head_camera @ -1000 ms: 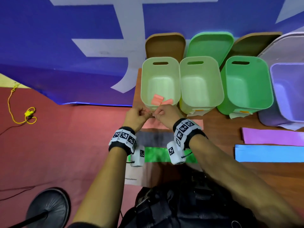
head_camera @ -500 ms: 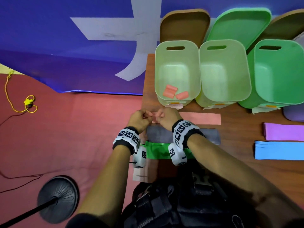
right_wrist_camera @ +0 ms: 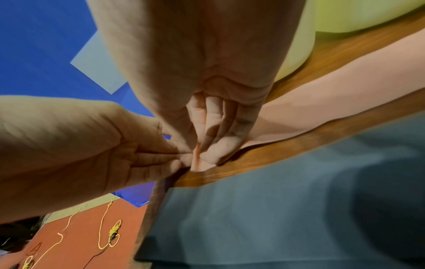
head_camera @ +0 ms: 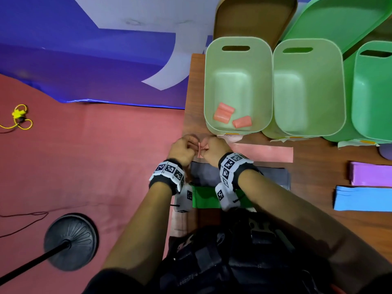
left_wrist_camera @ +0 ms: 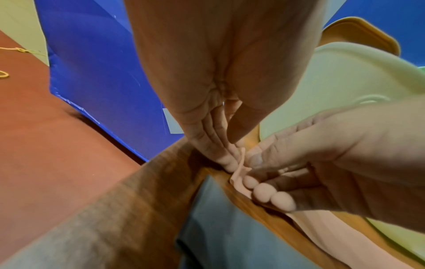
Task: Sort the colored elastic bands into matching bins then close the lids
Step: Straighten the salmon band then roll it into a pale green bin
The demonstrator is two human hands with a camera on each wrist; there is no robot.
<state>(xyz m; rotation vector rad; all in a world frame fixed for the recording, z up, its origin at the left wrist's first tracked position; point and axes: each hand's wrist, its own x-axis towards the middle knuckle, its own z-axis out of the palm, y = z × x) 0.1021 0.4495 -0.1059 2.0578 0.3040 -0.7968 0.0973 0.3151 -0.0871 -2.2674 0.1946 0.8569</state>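
Observation:
A pink elastic band (head_camera: pixel 263 153) lies flat on the wooden table (head_camera: pixel 318 219) in front of the leftmost pale green bin (head_camera: pixel 237 66). My left hand (head_camera: pixel 184 150) and right hand (head_camera: pixel 212 150) meet at the band's left end (left_wrist_camera: pixel 239 169) and pinch it there, lifting and folding that end (right_wrist_camera: pixel 196 156). Two rolled pink bands (head_camera: pixel 223 113) lie inside that bin. A grey band (head_camera: pixel 273 177) and a green band (head_camera: pixel 204 200) lie nearer me, partly under my wrists.
Two more green bins (head_camera: pixel 307 88) (head_camera: pixel 373 92) stand to the right, with open lids (head_camera: pixel 254 20) behind. Purple (head_camera: pixel 370 174) and blue (head_camera: pixel 362 198) bands lie at the right. Left of the table is red floor with a black stand base (head_camera: pixel 70 240).
My head has moved closer, so bins and table look larger. Both hands stay together at the pink band's left end, which now stands up folded between the fingers.

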